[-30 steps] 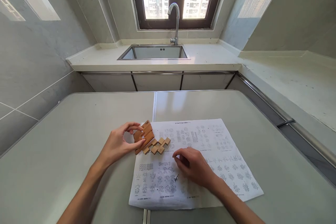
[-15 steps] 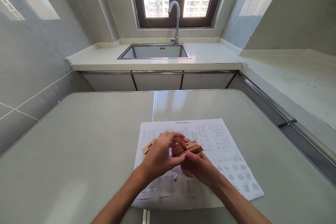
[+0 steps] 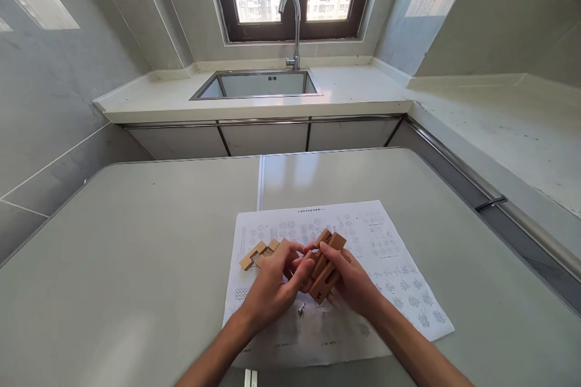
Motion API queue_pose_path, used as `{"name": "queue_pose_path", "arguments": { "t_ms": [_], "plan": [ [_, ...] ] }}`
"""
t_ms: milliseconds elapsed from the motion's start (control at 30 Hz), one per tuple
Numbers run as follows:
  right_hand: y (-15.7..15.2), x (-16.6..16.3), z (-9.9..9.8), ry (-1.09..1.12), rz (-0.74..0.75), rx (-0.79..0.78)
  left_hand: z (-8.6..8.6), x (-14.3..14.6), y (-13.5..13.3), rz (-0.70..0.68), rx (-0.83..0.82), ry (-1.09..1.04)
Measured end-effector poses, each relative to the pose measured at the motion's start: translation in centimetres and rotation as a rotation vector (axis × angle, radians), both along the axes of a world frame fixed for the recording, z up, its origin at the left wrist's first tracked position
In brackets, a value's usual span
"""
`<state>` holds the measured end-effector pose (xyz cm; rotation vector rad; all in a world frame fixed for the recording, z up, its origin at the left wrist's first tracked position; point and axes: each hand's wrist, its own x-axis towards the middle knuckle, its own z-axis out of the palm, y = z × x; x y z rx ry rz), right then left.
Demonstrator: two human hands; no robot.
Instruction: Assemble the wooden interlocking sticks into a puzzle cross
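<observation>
A person's left hand [image 3: 271, 283] and right hand [image 3: 357, 283] meet above a printed sheet [image 3: 411, 305] on a pale table [image 3: 136, 254]. Each grip pinches the same cluster of dark wooden blocks [image 3: 325, 277] — left hand at its nine o'clock, right at its four. Paler wooden blocks [image 3: 253, 256] lie on the sheet — ten o'clock from the left hand.

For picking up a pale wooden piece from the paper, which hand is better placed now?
Probably the left hand: the pale pieces lie close beside it on the paper. The right hand is farther away, beyond the brown blocks, and grips them.
</observation>
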<state>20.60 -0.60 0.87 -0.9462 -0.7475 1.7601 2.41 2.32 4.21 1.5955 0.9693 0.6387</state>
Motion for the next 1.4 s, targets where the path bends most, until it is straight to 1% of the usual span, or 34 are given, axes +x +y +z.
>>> {"name": "queue_pose_path", "arguments": {
  "t_ms": [100, 267, 433, 533, 633, 700, 800, 967, 1133, 1267, 1400],
  "plan": [
    [-0.1, 0.0, -0.2, -0.071, -0.003, 0.011, -0.6, 0.0, -0.6, -0.026, -0.029, -0.026],
    [-0.1, 0.2, 0.0, -0.109, -0.015, -0.004, -0.7, 0.3, -0.7, -0.002, -0.068, -0.054],
    [0.1, 0.3, 0.5, -0.101, -0.013, -0.017, -0.6, 0.3, -0.5, 0.137, -0.109, -0.1],
    [0.4, 0.5, 0.2, -0.097, -0.118, -0.044, -0.6, 0.1, -0.4, 0.191, -0.166, -0.162],
    [0.8, 0.9, -0.2, 0.0, -0.252, -0.057, -0.9, 0.1, -0.4, 0.201, -0.236, -0.215],
    [1.0, 1.2, -0.4, 0.078, -0.286, -0.025, -1.1, 0.2, -0.7, 0.181, -0.265, -0.229],
    [1.3, 1.4, -0.4, 0.156, -0.3, 0.019, -1.4, 0.6, -1.2, 0.12, -0.301, -0.246],
    [1.3, 1.2, -0.2, 0.203, -0.33, 0.051, -1.9, 1.0, -1.7, 0.068, -0.349, -0.265],
    [0.9, 0.8, -0.3, 0.175, -0.302, 0.119, -2.2, 1.2, -1.7, 0.083, -0.369, -0.234],
    [0.6, 0.6, -0.5, 0.128, -0.303, 0.185, -2.3, 1.4, -1.9, 0.119, -0.339, -0.205],
    [0.4, 0.8, -0.7, -0.005, -0.314, 0.297, -2.2, 1.4, -1.9, 0.129, -0.32, -0.181]
  ]
}}
